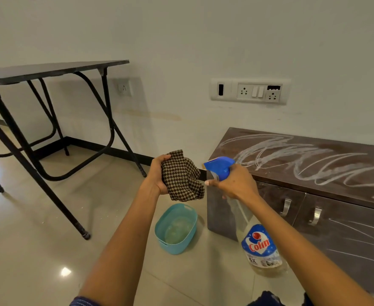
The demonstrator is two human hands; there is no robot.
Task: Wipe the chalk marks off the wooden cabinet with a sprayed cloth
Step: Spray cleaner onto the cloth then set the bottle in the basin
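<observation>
A low dark wooden cabinet [230,208] stands against the wall at right, its top scrawled with white chalk marks [292,157]; more chalk lines cross its right door. My left hand [157,173] grips a brown checked cloth [181,175], held up in front of me. My right hand [236,182] holds a clear spray bottle [259,241] with a blue trigger head, a finger on the trigger. The nozzle points at the cloth from a few centimetres away.
A teal plastic tub [159,230] sits on the tiled floor just below my hands, left of the cabinet. A black folding table [49,69] stands at left with its legs spread over the floor. Wall sockets [250,91] are above the cabinet.
</observation>
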